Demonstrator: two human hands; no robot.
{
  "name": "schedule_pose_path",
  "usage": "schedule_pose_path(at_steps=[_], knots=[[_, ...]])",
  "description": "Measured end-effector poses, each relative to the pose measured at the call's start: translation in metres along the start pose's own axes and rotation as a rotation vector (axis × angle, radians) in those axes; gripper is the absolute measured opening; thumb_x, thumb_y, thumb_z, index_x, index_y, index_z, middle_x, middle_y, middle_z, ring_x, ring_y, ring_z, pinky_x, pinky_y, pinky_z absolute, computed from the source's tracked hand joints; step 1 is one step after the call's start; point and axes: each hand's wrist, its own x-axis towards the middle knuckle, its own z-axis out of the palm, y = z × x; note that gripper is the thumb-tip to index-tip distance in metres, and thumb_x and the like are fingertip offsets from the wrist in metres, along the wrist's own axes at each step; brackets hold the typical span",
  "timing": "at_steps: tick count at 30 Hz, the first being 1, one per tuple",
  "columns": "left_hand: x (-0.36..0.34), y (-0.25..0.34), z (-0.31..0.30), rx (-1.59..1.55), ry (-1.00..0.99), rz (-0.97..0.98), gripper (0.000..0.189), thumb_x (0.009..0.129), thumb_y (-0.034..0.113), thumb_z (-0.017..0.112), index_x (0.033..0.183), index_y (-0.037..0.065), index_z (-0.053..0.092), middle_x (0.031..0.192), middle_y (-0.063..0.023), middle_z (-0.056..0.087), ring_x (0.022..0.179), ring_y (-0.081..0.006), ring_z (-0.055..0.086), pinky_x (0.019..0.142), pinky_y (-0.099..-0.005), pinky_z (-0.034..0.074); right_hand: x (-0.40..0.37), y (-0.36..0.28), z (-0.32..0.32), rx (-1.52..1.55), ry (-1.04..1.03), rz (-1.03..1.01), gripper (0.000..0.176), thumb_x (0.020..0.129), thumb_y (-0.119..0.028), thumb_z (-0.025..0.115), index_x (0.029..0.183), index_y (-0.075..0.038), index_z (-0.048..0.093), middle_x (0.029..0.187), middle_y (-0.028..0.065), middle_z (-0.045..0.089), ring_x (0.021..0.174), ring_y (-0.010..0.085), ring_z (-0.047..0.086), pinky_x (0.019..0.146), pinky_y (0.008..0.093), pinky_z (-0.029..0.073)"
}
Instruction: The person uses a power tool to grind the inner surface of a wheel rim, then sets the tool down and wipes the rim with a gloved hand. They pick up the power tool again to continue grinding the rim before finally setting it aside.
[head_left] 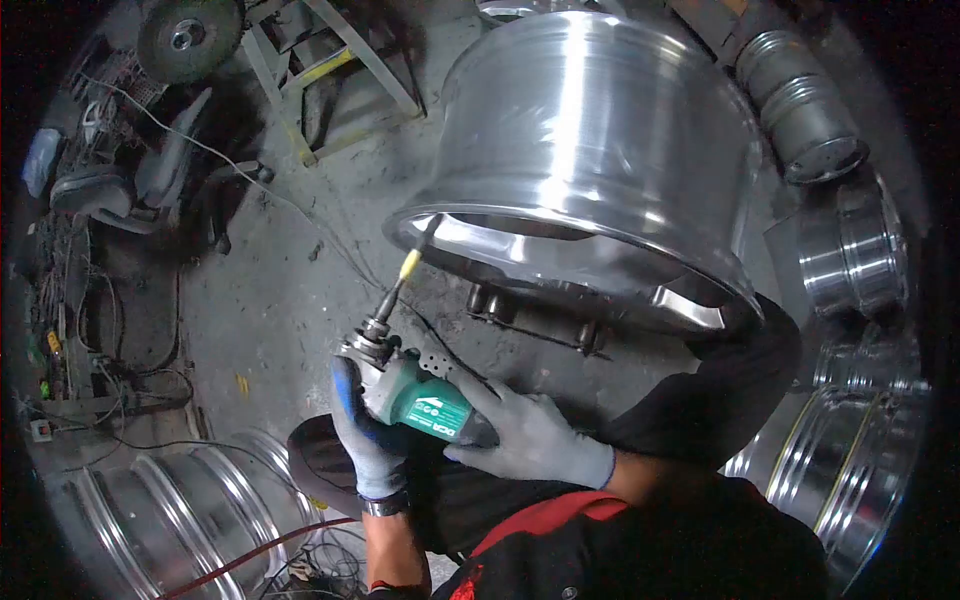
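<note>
Both gloved hands hold a green grinder [425, 400] in the middle of the view: the left hand [368, 440] is wrapped tight round its front end just behind the metal collar, fingers curled closed, and the right hand [530, 435] lies over its rear with the fingers spread along the body and pressed onto it. The grinder's thin bit [408, 268] points up and slightly right, its tip at the lower lip of a big polished wheel rim [600, 150], which stands tilted and fills the upper middle. Whether the tip actually touches the lip cannot be told. A black sleeve [720, 390] runs in from the right and covers the rim's lower right edge; dark studs [590, 335] show just under the rim. Below the left hand sits a dark round pad [318, 462], partly hidden by the glove. More bare rims lie at lower left [180, 500] and stacked along the right side [850, 260]. A red cable [250, 555] crosses the bottom, and a metal frame [310, 80] and a chair [130, 185] stand on the grey floor [270, 300] at upper left
</note>
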Motion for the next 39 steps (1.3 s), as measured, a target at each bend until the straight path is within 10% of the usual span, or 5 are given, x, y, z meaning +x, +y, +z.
schedule_pose_path(at_steps=[39], knots=[[0.029, 0.04, -0.03, 0.137, -0.06, -0.016, 0.058, 0.109, 0.056, 0.049, 0.129, 0.004, 0.067, 0.106, -0.0153, 0.075, 0.089, -0.0268, 0.073, 0.074, -0.0391, 0.06, 0.024, -0.023, 0.05, 0.134, 0.168, -0.104, 0.095, 0.092, -0.052, 0.077, 0.162, -0.004, 0.035, 0.113, 0.0325, 0.066, 0.086, 0.0482, 0.075, 0.073, 0.0575, 0.062]])
